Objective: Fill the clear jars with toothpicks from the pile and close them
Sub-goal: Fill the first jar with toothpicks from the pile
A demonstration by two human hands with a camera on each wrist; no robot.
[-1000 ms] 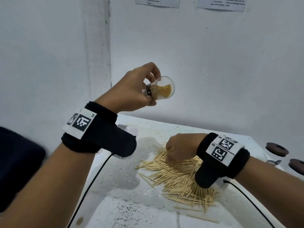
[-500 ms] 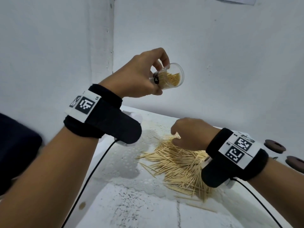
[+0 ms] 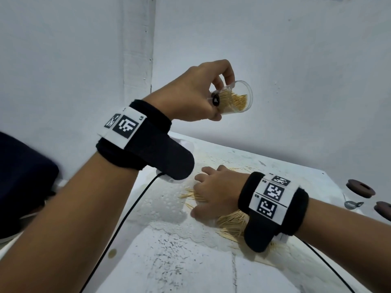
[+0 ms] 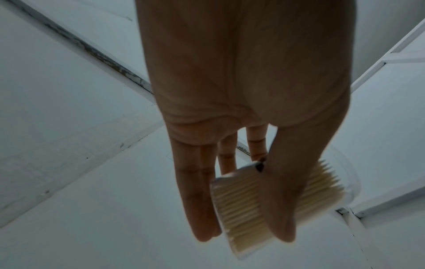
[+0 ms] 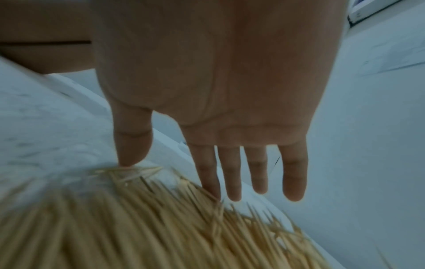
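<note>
My left hand (image 3: 203, 96) holds a clear jar (image 3: 237, 99) tilted in the air, thumb and fingers pinching its sides. The jar (image 4: 276, 205) is partly filled with toothpicks, its open mouth turned away to the right. Below it, my right hand (image 3: 213, 193) lies spread over the pile of toothpicks (image 3: 230, 224) on the white table, palm down with fingers straight. In the right wrist view the fingertips (image 5: 230, 193) and thumb touch the toothpick pile (image 5: 138, 227).
Two dark brown round lids (image 3: 359, 188) and a small metal clasp (image 3: 352, 204) lie at the table's right edge (image 3: 330, 178). White walls close in behind and to the left. Black cables (image 3: 127, 214) trail from both wrist bands.
My right hand has opened from a fist and dropped flat onto the pile. The left hand still holds the tilted jar aloft, at about the same height.
</note>
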